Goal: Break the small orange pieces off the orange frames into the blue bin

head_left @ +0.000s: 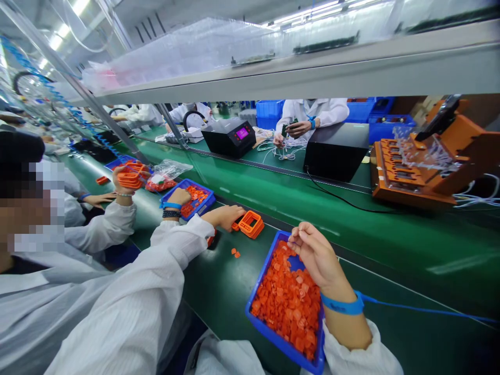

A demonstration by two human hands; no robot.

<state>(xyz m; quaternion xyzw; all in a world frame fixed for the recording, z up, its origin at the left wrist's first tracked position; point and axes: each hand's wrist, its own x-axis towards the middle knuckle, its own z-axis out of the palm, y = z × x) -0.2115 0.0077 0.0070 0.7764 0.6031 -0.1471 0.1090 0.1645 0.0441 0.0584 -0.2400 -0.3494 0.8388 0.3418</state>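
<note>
Two bare hands work a green bench [219,291], the left hand [225,216] stretched flat at the far side beside a small stack of orange frames [258,227], its grip impossible to tell, while the right hand [314,255], in one blue wrist strap [344,304], draws thumb and fingertips close together over the far end of a blue tray [279,338]; whether they pinch anything cannot be told. Small orange pieces [287,307], too many to count, fill that tray except for a patch of blue floor at its far end. Two loose pieces [236,253] lie on the bench left of it. Farther left, a co-worker's one hand [179,197] reaches into a second blue tray [207,202] of orange parts, the other gripping more frames [130,177]. Two black machines [228,138] and one orange fixture [414,177] stand beyond. Open bench shows between stack and near tray, and right of the tray to the far dark edge, crossed by one blue cord [422,310].
</note>
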